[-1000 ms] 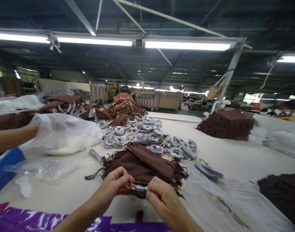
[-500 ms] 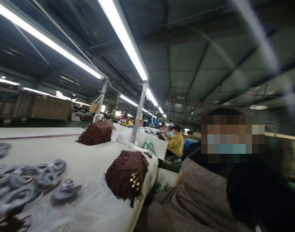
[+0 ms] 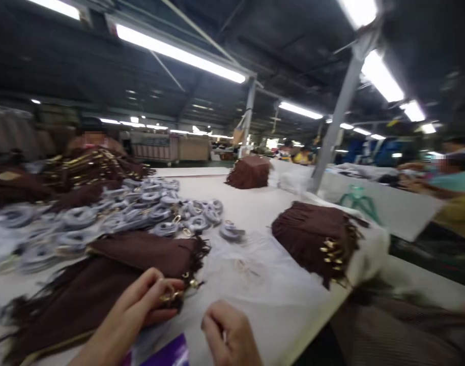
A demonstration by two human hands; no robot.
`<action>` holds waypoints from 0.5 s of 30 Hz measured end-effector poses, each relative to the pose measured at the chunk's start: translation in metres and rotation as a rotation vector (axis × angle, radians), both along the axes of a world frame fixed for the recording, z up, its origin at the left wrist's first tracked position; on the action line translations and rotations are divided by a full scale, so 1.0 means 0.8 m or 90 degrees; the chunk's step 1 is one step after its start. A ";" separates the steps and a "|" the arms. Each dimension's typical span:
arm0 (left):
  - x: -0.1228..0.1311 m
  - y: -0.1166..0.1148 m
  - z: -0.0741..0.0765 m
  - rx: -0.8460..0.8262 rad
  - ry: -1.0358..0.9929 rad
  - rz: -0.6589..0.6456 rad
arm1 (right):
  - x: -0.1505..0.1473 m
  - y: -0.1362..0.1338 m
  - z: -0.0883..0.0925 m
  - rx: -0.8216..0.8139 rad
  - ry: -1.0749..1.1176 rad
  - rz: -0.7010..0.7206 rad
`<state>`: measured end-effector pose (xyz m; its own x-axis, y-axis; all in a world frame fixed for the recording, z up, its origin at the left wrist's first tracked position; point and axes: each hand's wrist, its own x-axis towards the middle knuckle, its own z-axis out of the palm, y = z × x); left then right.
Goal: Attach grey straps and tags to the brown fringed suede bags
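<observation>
My left hand (image 3: 141, 300) is closed, its fingers pinching a small gold-coloured metal clasp (image 3: 170, 296). Behind and beside it lie dark brown fringed bags (image 3: 133, 259), with gold hardware at the near right corner. My right hand (image 3: 232, 333) is curled just to the right, thumb against the fingers; whatever it may hold is hidden. Below the left hand a purple shiny piece (image 3: 169, 353) shows at the bottom edge. Thin white plastic sheeting (image 3: 251, 284) covers the table beyond both hands.
Many coiled grey straps (image 3: 156, 203) with gold fittings spread across the left. A brown fringed stack (image 3: 312, 236) with gold zip ends sits at the right edge, another stack (image 3: 250, 172) farther back. A metal post (image 3: 337, 107) rises at right. Other people sit around.
The view has swung left and down from a person seated at the right. Both my hands and the brown bags beside them have come into view.
</observation>
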<state>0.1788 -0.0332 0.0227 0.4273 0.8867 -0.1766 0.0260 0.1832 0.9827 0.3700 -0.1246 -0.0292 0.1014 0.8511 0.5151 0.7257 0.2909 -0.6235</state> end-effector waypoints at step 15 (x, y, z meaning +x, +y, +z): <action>-0.006 -0.026 0.006 0.065 -0.015 0.035 | -0.050 0.024 0.008 0.065 -0.194 -0.023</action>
<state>0.1741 -0.0536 0.0274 0.3811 0.9215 -0.0748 -0.0045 0.0827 0.9966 0.3296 -0.1058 -0.0231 -0.0409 0.7924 0.6086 0.8852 0.3112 -0.3457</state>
